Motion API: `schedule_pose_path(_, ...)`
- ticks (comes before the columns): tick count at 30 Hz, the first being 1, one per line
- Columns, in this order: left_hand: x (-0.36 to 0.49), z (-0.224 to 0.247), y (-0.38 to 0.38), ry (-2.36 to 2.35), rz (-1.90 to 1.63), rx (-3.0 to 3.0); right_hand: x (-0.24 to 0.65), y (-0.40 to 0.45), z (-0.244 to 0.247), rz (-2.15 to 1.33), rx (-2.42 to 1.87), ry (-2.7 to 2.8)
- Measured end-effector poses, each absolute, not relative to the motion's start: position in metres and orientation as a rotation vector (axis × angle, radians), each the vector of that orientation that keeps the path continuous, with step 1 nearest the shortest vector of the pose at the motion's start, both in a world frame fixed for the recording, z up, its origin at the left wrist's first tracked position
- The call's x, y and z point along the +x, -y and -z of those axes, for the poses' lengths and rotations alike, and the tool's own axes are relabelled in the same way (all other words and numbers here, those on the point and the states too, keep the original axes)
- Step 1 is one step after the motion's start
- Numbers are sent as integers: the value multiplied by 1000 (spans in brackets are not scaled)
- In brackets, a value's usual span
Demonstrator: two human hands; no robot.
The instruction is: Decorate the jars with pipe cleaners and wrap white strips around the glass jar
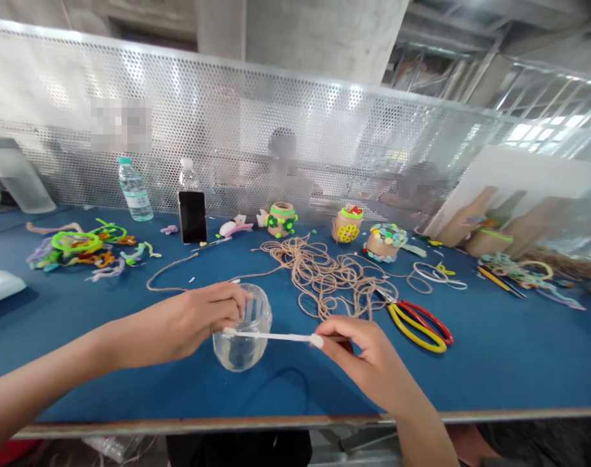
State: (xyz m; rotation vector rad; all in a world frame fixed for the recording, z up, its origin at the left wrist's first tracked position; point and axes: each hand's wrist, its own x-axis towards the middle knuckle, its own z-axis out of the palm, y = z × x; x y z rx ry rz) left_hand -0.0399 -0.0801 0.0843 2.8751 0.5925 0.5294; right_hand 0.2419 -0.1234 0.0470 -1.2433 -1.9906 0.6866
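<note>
My left hand (198, 320) grips the top of a clear ribbed glass jar (241, 340) from the left, its fingers curled over the rim. My right hand (363, 362) pinches a white pipe cleaner (276, 336), which runs straight across the front of the jar. The pipe cleaner's far end lies at my left fingertips. Just beyond my right hand sits a tangled heap of brown jute twine (324, 279). Scissors with red and yellow handles (416, 327) lie to its right, their blades near the twine.
The blue tabletop (499, 370) holds a heap of colored pipe cleaners (76, 250), a water bottle (134, 188), a phone (192, 217) and several decorated jars (348, 224). A perforated metal screen (276, 97) runs along the far edge, with a blurred person (281, 175) behind it.
</note>
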Motion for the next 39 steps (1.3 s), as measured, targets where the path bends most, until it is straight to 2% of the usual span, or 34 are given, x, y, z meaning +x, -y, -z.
schedule_pose_path(5, -53, -86, 74, -511, -427, 2683, 237, 129, -45, -630, -1235, 1918)
schedule_pose_path(14, -53, -87, 65, -426, -467, 2523, 224, 100, -50, -446, -1304, 1976)
schedule_pose_path(31, -51, -95, 71, -512, -415, 2585, 186, 71, -61, -294, -1432, 2140)
schedule_pose_path(33, -42, -90, 78, -681, -459, 2718, 185, 73, -59, -279, -1450, 2126)
schedule_pose_path(36, -20, -74, 89, -962, -730, 2902, 184, 75, -56, -258, -1428, 2108)
schedule_pose_path(39, -7, -64, 94, -974, -863, 2953, 187, 79, -56, -278, -1407, 2110)
